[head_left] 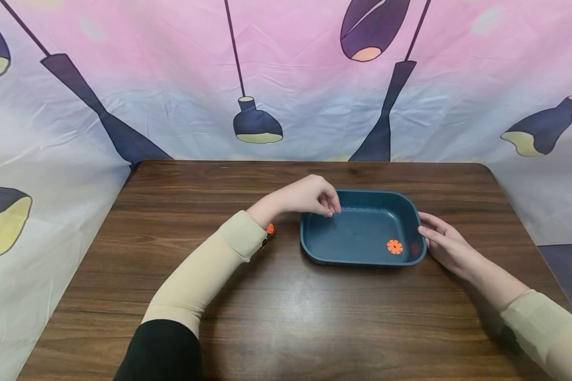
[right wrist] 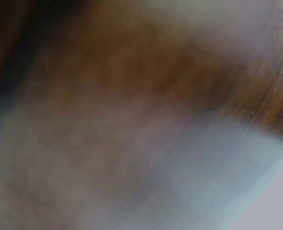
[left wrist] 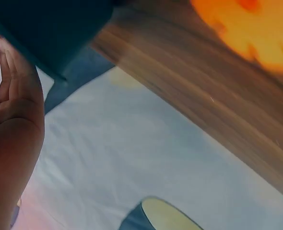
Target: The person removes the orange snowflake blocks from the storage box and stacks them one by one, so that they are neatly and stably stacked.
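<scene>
A dark blue-green plastic tray (head_left: 352, 263) with rounded corners stands on the wooden table. Inside it, near the right end, lies a flat orange flower-shaped disc (head_left: 394, 246). My left hand (head_left: 312, 196) hangs over the tray's left part, wrist bent, fingers loosely curled downward; nothing shows between them. At the right end, my right hand (head_left: 445, 243) holds the tray wall, thumb at the rim. A second orange piece (head_left: 270, 229) shows beside the left sleeve, partly hidden by it. It looms large and blurred in the left wrist view, where the tray wall (left wrist: 55, 28) is near the fingers.
The brown wooden table (head_left: 314, 328) extends around the tray on all sides. Behind its far edge hangs a cloth (head_left: 186, 106) printed with lamps. The right wrist view is too blurred to make out detail.
</scene>
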Action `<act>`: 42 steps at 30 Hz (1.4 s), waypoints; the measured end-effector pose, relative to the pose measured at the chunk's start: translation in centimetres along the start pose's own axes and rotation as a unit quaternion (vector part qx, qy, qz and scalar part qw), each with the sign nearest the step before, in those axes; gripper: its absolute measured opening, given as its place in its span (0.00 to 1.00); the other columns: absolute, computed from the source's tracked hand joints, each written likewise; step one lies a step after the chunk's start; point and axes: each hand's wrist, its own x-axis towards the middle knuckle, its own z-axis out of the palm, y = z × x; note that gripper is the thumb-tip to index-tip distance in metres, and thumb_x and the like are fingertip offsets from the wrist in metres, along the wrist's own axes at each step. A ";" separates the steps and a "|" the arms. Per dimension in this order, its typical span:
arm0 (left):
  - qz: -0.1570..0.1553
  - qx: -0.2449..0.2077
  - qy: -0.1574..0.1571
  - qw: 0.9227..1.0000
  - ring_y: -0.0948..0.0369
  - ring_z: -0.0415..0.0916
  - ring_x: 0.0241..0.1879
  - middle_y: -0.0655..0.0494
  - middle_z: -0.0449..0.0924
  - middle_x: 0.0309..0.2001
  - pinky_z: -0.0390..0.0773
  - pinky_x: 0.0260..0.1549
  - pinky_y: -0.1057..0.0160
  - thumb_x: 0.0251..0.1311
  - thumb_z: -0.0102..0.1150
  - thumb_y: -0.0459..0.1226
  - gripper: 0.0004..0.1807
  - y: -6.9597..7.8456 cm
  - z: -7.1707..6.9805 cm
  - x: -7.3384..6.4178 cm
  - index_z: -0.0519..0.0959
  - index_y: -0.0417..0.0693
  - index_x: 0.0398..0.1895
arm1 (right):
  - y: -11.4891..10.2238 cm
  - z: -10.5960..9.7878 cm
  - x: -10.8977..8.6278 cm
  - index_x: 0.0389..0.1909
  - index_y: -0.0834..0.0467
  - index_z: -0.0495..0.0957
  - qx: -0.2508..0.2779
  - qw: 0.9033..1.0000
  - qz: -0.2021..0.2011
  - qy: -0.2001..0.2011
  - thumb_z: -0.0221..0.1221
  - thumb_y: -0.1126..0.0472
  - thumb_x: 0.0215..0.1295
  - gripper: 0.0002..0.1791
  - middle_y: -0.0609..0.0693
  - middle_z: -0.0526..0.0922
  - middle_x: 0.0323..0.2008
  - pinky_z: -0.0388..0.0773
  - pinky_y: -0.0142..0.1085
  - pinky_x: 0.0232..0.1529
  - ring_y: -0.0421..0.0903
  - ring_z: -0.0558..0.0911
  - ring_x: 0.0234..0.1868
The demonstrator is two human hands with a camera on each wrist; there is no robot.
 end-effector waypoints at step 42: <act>0.030 0.051 -0.101 0.993 0.62 0.85 0.50 0.50 0.88 0.52 0.81 0.51 0.76 0.69 0.68 0.29 0.11 4.2 6.6 8.0 0.87 0.41 0.52 | 0.2 -0.2 0.2 0.66 0.38 0.70 0.003 1.000 0.010 -0.001 0.46 0.61 0.86 0.17 0.30 0.81 0.59 0.74 0.18 0.58 0.24 0.78 0.61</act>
